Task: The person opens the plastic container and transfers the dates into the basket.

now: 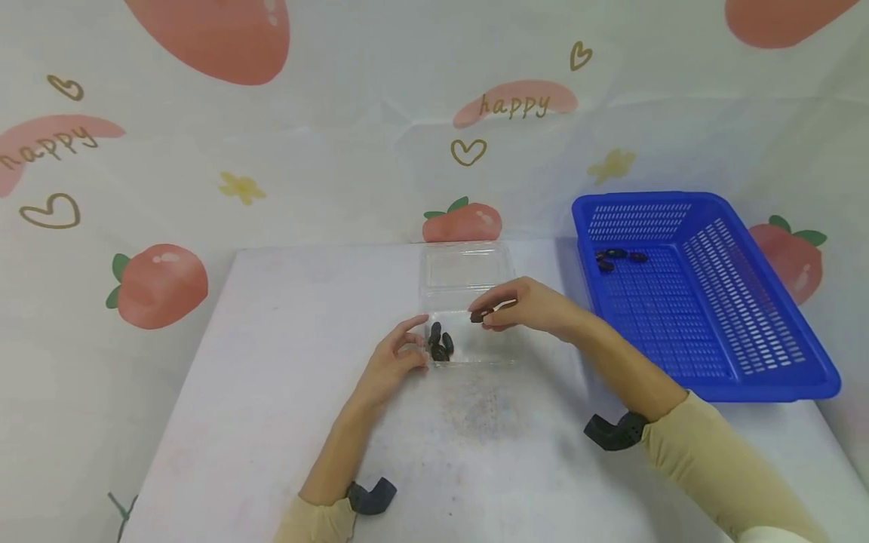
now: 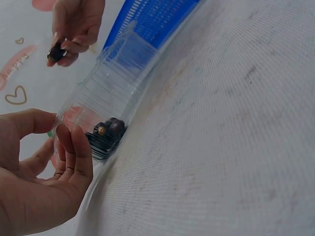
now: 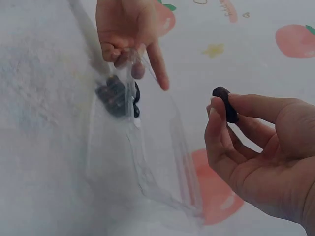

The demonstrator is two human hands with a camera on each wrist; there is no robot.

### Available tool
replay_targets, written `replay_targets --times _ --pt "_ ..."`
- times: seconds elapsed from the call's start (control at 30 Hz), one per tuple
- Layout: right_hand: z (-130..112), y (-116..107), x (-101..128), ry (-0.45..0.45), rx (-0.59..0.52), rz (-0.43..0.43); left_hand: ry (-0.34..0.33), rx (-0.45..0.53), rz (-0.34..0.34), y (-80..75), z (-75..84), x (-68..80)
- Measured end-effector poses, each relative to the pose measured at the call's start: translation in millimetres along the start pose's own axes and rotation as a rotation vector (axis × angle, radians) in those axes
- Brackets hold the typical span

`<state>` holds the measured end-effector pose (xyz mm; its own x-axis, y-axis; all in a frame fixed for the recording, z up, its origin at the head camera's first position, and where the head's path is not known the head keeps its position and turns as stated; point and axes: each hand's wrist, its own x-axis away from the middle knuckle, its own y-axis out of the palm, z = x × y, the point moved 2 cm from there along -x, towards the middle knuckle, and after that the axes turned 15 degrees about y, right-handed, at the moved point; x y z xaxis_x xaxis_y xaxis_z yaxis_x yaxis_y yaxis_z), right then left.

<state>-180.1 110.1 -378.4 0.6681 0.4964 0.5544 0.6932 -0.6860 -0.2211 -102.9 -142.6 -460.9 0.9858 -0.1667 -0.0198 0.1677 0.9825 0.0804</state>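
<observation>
- White table [image 1: 271, 362], faint grey smudges on the near middle; backdrop cloth behind with strawberries, hearts, "happy" print.
- Clear plastic box [image 1: 468, 332] at table centre, lid open and lying toward the back edge.
- Small heap of dark dates [image 1: 440, 343] in the box's left near corner.
- Left hand [image 1: 394, 362] at the box's left near corner, fingers loosely curved, thumb and fingertips [image 2: 74, 142] touching the clear wall; real grip or just touch, cannot tell.
- Right hand [image 1: 523, 305] over the box's right side, thumb and fingers pinching one dark date [image 3: 225, 104], held above the box, not touching it.
- Blue basket [image 1: 781, 332] on the table's right, well apart from the box's right wall; its right rim reaches the table's right edge.
- A few more dates [image 1: 618, 258] at the basket's far end.
- Open table left of the box and in front of it, up to the near edge.
</observation>
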Motion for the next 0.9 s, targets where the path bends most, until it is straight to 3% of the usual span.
replay_targets --times 0.2,0.47,0.7,0.9 --pt "1 -23 12 -0.001 -0.001 0.028 -0.004 -0.004 0.008 -0.2 -2.0 0.4" --pt "3 -55 29 0.071 0.077 0.092 0.003 0.009 0.005 0.6 -3.1 0.2" --pt "9 -77 40 0.1 0.043 0.144 -0.02 0.01 0.024 2.0 -5.7 1.1" --pt "14 -94 49 0.108 0.02 0.193 0.002 0.022 0.023 2.1 -3.0 -0.2"
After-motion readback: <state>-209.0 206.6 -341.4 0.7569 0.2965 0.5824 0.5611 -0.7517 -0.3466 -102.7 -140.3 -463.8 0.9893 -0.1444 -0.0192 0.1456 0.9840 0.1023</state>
